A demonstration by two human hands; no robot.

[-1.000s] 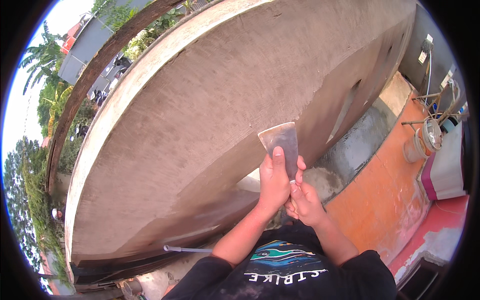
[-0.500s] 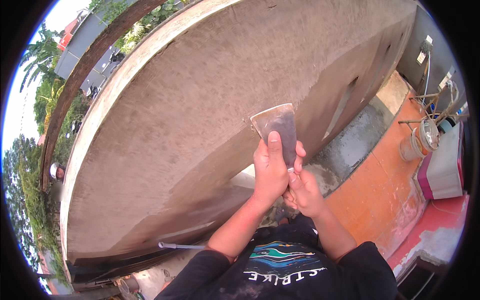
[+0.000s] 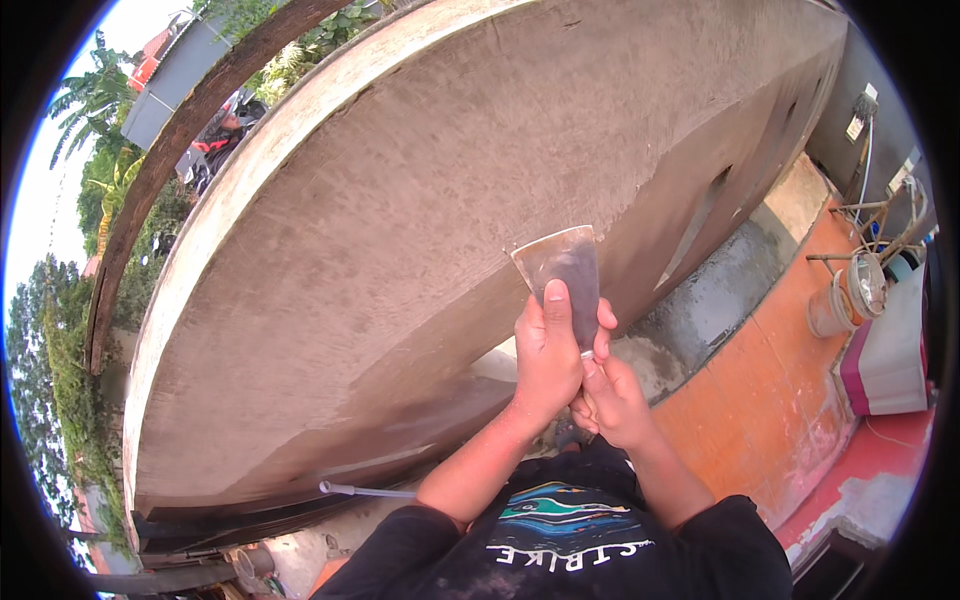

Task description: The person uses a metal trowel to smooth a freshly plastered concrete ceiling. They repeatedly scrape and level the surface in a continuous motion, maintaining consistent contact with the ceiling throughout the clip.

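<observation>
A wide putty knife (image 3: 572,265) with a grey, smeared blade is held up in front of the plastered wall (image 3: 420,200), its broad edge pointing away from me. My left hand (image 3: 548,365) is closed around the lower blade, thumb flat on its face and fingertips showing past the far side. Just below, my right hand (image 3: 615,402) grips the handle, which is mostly hidden by the fingers. The blade appears apart from the wall. Its plaster looks damp and darker toward the base.
At right, buckets (image 3: 838,300) stand on the orange floor (image 3: 740,370) near a wooden frame (image 3: 880,225) and a white-and-magenta panel (image 3: 890,365). Wet grey cement (image 3: 710,290) lies along the wall's foot. A pale pipe (image 3: 365,491) shows beside my left arm.
Both hands and the putty knife sit slightly lower and further right in the picture; the grip is the same. Beyond the wall, the helmeted person has gone from the left edge, and a red-and-black shape appears at upper left.
</observation>
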